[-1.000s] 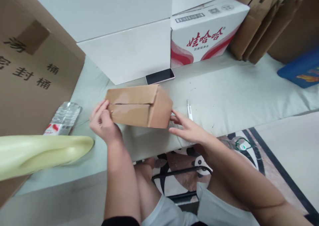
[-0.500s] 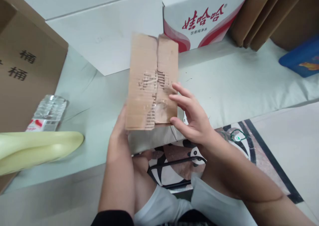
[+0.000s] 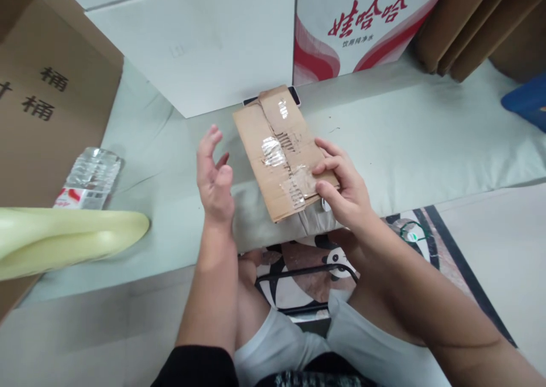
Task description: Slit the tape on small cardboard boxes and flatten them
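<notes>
A flattened brown cardboard box (image 3: 273, 142) lies tilted in front of me, with clear tape and torn, ribbed patches along its middle seam. My right hand (image 3: 341, 177) grips its near right corner, thumb on top and fingers curled at the edge. My left hand (image 3: 215, 174) is raised to the left of the cardboard, apart from it, fingers loosely bent and holding nothing. Behind the cardboard's far edge a dark phone-like object (image 3: 294, 95) shows in part; the rest of it is covered.
White cartons (image 3: 196, 46) and a red-and-white water carton (image 3: 358, 34) stand at the back. On the left are a large brown box (image 3: 55, 131), a plastic bottle (image 3: 91, 177) and a pale yellow object (image 3: 72, 239). Folded cardboard (image 3: 464, 23) and a blue object (image 3: 526, 100) are at right.
My left hand has let go of the cardboard and moved away to the left. The cardboard has turned and come lower, held by my right hand, and the dark phone-like object now shows behind it.
</notes>
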A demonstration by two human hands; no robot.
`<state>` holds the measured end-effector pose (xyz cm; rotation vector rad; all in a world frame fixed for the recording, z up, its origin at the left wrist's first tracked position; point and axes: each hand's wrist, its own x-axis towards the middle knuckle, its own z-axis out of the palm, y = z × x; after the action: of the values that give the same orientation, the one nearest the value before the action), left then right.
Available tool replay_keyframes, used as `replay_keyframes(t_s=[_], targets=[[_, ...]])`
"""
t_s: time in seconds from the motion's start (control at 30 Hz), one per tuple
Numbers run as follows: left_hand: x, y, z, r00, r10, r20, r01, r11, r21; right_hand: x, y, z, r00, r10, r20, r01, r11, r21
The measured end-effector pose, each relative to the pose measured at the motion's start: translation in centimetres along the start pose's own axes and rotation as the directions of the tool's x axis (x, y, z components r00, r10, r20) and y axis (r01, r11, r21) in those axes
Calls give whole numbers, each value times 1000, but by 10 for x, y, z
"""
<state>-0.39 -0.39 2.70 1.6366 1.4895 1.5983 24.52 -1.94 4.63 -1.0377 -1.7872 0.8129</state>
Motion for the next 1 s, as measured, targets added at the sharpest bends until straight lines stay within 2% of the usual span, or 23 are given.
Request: replay_keyframes(t_s=[0.03, 0.1, 0.17, 0.23, 0.3, 0.37, 0.43, 0.47, 0.53, 0.6, 0.67, 0.77, 0.83, 0.93, 1.0], targets=[[-1, 3, 3, 994, 94, 58, -95, 995, 20, -1, 1, 0, 1000, 4, 12, -4, 1000, 4], [-4, 9, 10, 965, 196, 174, -212, 974, 79, -2, 4, 1, 1000, 10, 27, -11, 999, 34], [-9, 12, 17, 952, 220, 212, -250, 960, 127, -2, 13, 0, 999, 35, -15, -34, 995, 96], [-12, 13, 23, 962, 208, 179, -233, 963, 132, -1, 25, -5, 985, 122, -119, -110, 989, 98], [-14, 13, 25, 971, 188, 145, -207, 970, 127, 0, 37, -11, 954, 240, -177, -255, 965, -67], [-14, 12, 26, 980, 154, 128, -172, 975, 141, 0, 45, -17, 926, 357, -120, -376, 855, -356], [-13, 10, 26, 983, 134, 126, -154, 975, 161, 1, 49, -18, 896, 444, -22, -373, 723, -582], [-12, 9, 27, 982, 136, 130, -157, 973, 168, 1, 49, -18, 886, 464, 11, -350, 684, -640], [-11, 8, 27, 976, 165, 140, -187, 968, 166, 2, 48, -15, 889, 457, 35, -317, 669, -672], [-11, 6, 28, 968, 208, 139, -227, 963, 144, 3, 50, -15, 905, 424, 18, -322, 713, -623], [-11, 6, 29, 964, 233, 131, -249, 961, 122, 6, 53, -20, 922, 383, -64, -365, 799, -477], [-12, 6, 31, 962, 246, 116, -258, 959, 112, 9, 55, -37, 919, 326, -223, -339, 940, -23], [-13, 8, 31, 966, 233, 117, -247, 961, 126, 9, 46, -50, 922, 307, -235, -256, 940, 224], [-13, 11, 33, 981, 151, 119, -169, 972, 165, 6, 14, -60, 935, 283, -212, -213, 930, 301], [-13, 13, 34, 990, 95, 106, -112, 980, 167, 3, -10, -54, 944, 240, -228, -163, 937, 310]])
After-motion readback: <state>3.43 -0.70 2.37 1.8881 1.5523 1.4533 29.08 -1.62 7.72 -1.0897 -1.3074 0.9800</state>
